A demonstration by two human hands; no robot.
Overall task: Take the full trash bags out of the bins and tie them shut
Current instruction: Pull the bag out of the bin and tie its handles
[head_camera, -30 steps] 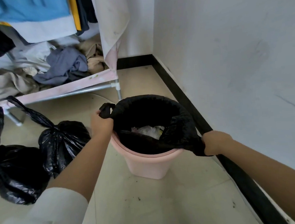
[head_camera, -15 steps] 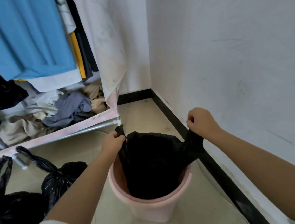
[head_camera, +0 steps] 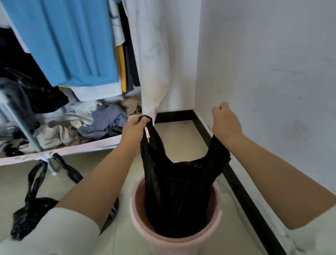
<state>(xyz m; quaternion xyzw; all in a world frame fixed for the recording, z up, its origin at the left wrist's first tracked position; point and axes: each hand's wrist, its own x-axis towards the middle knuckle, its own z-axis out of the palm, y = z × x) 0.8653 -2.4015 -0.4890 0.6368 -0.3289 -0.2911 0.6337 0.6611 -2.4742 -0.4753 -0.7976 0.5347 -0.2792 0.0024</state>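
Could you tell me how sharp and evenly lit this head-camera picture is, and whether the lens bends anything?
Head view: soft, even light, no glare; the black trash bag reads as a near-featureless dark mass. Wide-angle lens bows the black baseboard and clothes rack pole. Both hands, left and right, look sharp; the sleeves at the bottom edge are blurred.

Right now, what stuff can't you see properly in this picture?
- What is inside the black bag: head view, its dark plastic hides it.
- The bag's bottom: the pink bin wall covers it.
- The other black bag on the floor: partly behind the left arm and sleeve.
- The right hand fingers: curled away, behind the hand's back.
- The left hand pinches a handle.
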